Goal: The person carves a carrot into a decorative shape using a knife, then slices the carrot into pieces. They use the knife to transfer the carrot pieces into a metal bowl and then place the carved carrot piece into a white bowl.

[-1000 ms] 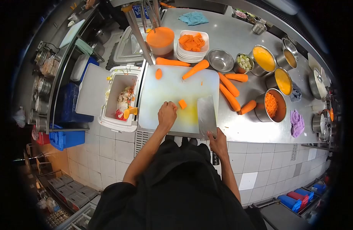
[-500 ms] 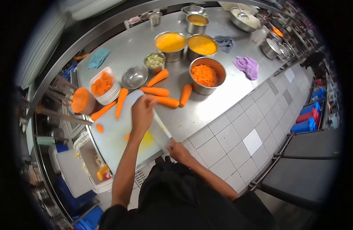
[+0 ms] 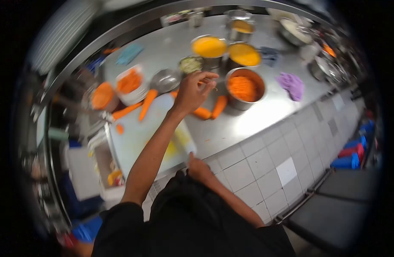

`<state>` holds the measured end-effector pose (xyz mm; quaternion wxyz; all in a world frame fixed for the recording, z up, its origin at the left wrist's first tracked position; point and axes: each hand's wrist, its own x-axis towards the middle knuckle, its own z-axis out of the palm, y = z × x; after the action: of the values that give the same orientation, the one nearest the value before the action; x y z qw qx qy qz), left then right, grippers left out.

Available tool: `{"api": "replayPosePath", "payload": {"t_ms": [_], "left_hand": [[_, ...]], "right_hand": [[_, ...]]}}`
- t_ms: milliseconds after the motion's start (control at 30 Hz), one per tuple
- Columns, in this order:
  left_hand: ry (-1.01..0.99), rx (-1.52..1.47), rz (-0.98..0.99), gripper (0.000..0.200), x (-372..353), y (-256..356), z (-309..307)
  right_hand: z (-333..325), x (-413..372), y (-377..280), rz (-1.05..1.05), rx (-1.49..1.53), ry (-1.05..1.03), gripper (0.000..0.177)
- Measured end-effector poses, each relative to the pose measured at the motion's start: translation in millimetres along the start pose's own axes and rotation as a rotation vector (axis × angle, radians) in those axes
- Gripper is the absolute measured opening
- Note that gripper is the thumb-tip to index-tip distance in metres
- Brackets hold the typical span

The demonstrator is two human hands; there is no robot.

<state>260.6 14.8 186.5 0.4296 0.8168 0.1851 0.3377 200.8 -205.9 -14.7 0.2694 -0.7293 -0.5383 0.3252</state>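
My left hand [image 3: 193,93] is over the carrots, near the metal pot of shredded carrot [image 3: 244,88]. Its fingers are bent, with thumb and forefinger apart; a tiny shred shows by the fingertips. At the near right corner of the white cutting board [image 3: 141,132], my right hand [image 3: 200,169] is closed round what looks like a knife handle. The blurred grey blade of the knife [image 3: 179,139] lies over the board's yellow stain. Whole carrots [image 3: 148,105] lie along the board's far side, some partly hidden by my left hand. A small carrot piece [image 3: 119,129] is at its left.
Behind stand pots of yellow liquid [image 3: 209,47], a pot of chopped pale green pieces [image 3: 191,65] and a steel bowl [image 3: 165,80]. Carrot pieces [image 3: 129,81] fill stacked white containers. A purple cloth [image 3: 290,86] lies right; an open white bin [image 3: 103,165] stands left.
My left hand has moved from the board's far edge rightward and away from me, toward the shredded carrot pot. My right hand stays by the board's corner. The view has shifted slightly.
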Motion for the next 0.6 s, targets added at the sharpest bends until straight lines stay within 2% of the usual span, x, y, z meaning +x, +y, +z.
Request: {"api": "replayPosePath", "payload": {"t_ms": [33, 67, 100, 167, 200, 267, 367, 433, 467, 533, 600], "left_hand": [[0.043, 0.043, -0.045, 0.021, -25.8, -14.0, -30.0], [0.174, 0.115, -0.103, 0.020, -53.8, -27.7, -60.3], [0.300, 0.181, -0.157, 0.019, -84.4, -40.3, -87.1], [0.475, 0.270, -0.349, 0.015, -151.3, -66.4, -125.9], [0.478, 0.323, -0.422, 0.014, -184.8, -74.8, -138.8], [0.507, 0.365, -0.517, 0.013, -235.5, -84.1, -138.7], [0.462, 0.381, -0.566, 0.011, -279.7, -100.1, -121.6], [0.507, 0.384, -0.449, 0.010, -286.1, -115.5, -100.9], [0.528, 0.379, -0.461, 0.010, -286.7, -123.6, -95.1], [0.507, 0.460, -0.318, 0.009, -285.5, -134.5, -88.9], [0.492, 0.440, -0.345, 0.009, -288.3, -139.8, -85.2]], "right_hand": [[-2.4, -0.3, -0.9, -0.023, 0.007, -0.015, 0.056], [0.4, 0.7, 2.6, -0.101, -0.002, 0.040, 0.051], [-8.2, 1.4, -6.7, -0.133, 0.009, -0.010, 0.051], [-38.2, 6.8, -36.7, -0.069, -0.107, -0.059, 0.039], [-37.7, 10.1, -38.8, -0.088, -0.113, -0.089, 0.039], [-38.4, 15.8, -41.5, -0.131, -0.044, -0.067, 0.025], [-35.2, 25.5, -50.9, -0.116, -0.084, -0.116, 0.017], [-38.2, 30.8, -62.7, -0.125, -0.159, -0.158, 0.016], [-40.8, 33.8, -69.7, -0.128, -0.221, -0.175, 0.015], [-45.8, 34.1, -87.0, -0.140, -0.224, -0.203, 0.014], [-43.4, 32.7, -92.7, -0.145, -0.229, -0.226, 0.014]]}}
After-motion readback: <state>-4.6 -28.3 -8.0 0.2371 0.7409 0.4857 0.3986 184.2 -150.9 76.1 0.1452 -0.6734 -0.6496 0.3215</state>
